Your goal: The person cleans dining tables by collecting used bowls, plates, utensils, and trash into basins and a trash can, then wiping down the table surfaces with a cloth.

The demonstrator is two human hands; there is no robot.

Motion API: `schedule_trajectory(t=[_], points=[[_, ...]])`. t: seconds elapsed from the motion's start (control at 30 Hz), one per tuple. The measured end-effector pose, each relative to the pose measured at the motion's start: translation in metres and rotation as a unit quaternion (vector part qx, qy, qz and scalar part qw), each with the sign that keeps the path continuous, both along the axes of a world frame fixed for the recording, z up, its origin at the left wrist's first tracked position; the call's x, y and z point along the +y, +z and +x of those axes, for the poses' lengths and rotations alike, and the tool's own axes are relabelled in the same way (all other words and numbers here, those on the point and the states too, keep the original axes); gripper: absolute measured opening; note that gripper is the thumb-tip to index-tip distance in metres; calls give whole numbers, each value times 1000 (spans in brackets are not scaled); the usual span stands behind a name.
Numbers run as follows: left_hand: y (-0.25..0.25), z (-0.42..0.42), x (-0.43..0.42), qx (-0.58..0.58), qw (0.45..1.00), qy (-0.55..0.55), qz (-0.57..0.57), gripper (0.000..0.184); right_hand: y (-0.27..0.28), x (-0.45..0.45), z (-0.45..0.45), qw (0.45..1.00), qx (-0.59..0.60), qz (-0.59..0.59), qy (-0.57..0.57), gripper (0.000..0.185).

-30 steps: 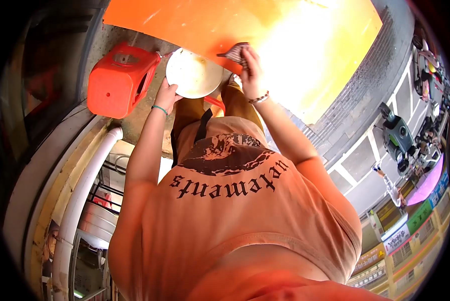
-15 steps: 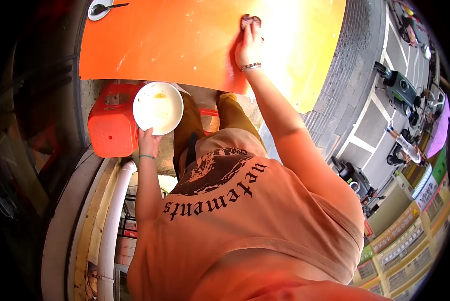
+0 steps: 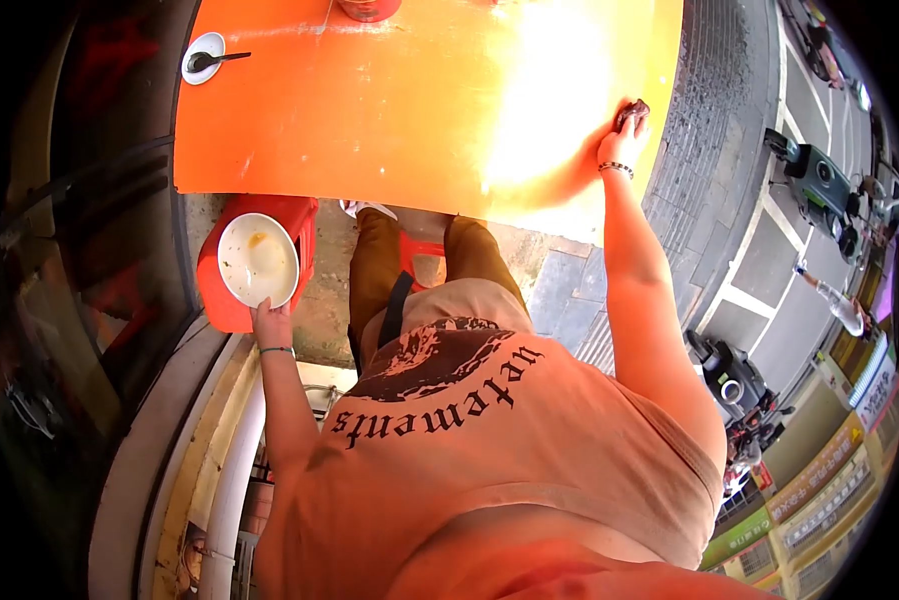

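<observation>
My left hand point(image 3: 272, 322) grips the near rim of a white bowl point(image 3: 281, 262), holding it out over a red plastic stool. Some orange-brown residue shows inside the bowl. At the right end of the orange tabletop point(image 3: 369, 120), my right hand point(image 3: 621, 145) is closed around a dark, crumpled cloth point(image 3: 631, 112) pressed to the surface. Strong glare whitens the table beside that hand. Only part of the cloth shows past my fingers.
A small white dish point(image 3: 201, 72) with a black spoon point(image 3: 219, 60) lies at the table's left end. A red container point(image 3: 371, 8) stands at the far edge. The red stool point(image 3: 231, 318) is below the bowl. Paving and parked scooters point(image 3: 819, 185) lie to the right.
My right hand has slid the cloth rightward to the table's right edge. The bowl in my left hand has shifted left and slightly down. More of the table's far side shows.
</observation>
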State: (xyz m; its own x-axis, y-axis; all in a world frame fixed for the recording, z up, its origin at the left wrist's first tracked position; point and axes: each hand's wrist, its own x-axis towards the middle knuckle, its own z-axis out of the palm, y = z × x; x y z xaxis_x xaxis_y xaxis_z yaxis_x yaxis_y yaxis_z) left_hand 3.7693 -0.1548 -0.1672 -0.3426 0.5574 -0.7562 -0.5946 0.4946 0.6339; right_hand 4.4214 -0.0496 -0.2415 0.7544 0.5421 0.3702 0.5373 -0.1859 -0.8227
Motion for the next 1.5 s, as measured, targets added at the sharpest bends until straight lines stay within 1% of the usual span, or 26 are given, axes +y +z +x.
schedule_trajectory(t=[0.07,0.1,0.13,0.17,0.23,0.37,0.43,0.47,0.57,0.67,0.73,0.83,0.9,0.97,1.0,1.03,1.1,1.13,1.17,1.2,1.27,1.3,1.37,1.4,1.47,1.5], points=[[11,-7,1,9,1000,19,3,42,1,24,-1,973,-107,-190,-79,32],[14,-13,7,16,999,32,9,42,-6,45,-11,972,-112,-208,-17,32],[17,-19,13,17,999,35,12,42,-15,67,-29,959,-188,-199,78,35],[18,-27,17,18,999,31,17,42,6,87,-77,939,-231,-220,130,40],[22,-50,24,21,999,24,15,42,16,130,-159,936,-197,-162,242,43],[15,-104,51,13,1000,-18,19,47,14,171,-284,950,-204,-155,180,48],[8,-126,73,3,999,-31,15,47,19,175,-333,934,-205,-147,253,51],[8,-135,81,-3,999,-31,12,46,23,180,-362,935,-193,-111,275,51],[4,-165,90,-27,999,-33,-3,44,34,188,-426,929,-170,-110,309,48],[-2,-190,104,-33,998,-53,-22,45,46,163,-472,856,-184,-83,476,51],[-4,-202,112,-42,996,-74,-12,46,46,154,-464,863,-155,-110,468,53],[-11,-219,120,-51,994,-95,3,46,59,158,-404,946,-103,-134,276,56],[-12,-226,125,-47,993,-108,0,47,43,160,-367,975,-68,-146,151,51],[-13,-232,122,-41,992,-120,-7,48,24,160,-374,960,-169,-195,109,49],[-17,-234,124,-45,992,-120,-9,48,23,172,-396,951,-215,-196,102,48],[-20,-235,126,-48,992,-119,-9,48,23,178,-424,961,-157,-167,154,49],[-17,-232,132,-37,991,-130,-17,49,32,176,-503,929,-172,-119,305,47],[-16,-226,134,-29,991,-130,-23,49,41,168,-545,909,-158,-146,358,44],[-8,-221,138,-34,991,-124,-26,46,44,159,-579,890,-107,-122,425,41],[3,-212,144,-36,989,-138,-28,46,52,150,-603,863,-120,-124,475,39],[22,-195,155,1,991,-131,-27,48,43,145,-613,868,-125,-127,463,37],[15,-205,152,-15,992,-124,-14,46,39,138,-595,873,-122,-133,453,37],[23,-213,153,3,990,-140,-10,45,50,122,-536,858,-206,-137,451,36],[26,-214,155,17,990,-140,1,44,59,110,-504,863,-201,-169,431,37],[36,-213,160,22,985,-173,17,43,42,79,-432,895,-243,-203,313,38],[49,-204,167,40,981,-190,24,43,61,64,-389,915,-213,-212,269,40]])
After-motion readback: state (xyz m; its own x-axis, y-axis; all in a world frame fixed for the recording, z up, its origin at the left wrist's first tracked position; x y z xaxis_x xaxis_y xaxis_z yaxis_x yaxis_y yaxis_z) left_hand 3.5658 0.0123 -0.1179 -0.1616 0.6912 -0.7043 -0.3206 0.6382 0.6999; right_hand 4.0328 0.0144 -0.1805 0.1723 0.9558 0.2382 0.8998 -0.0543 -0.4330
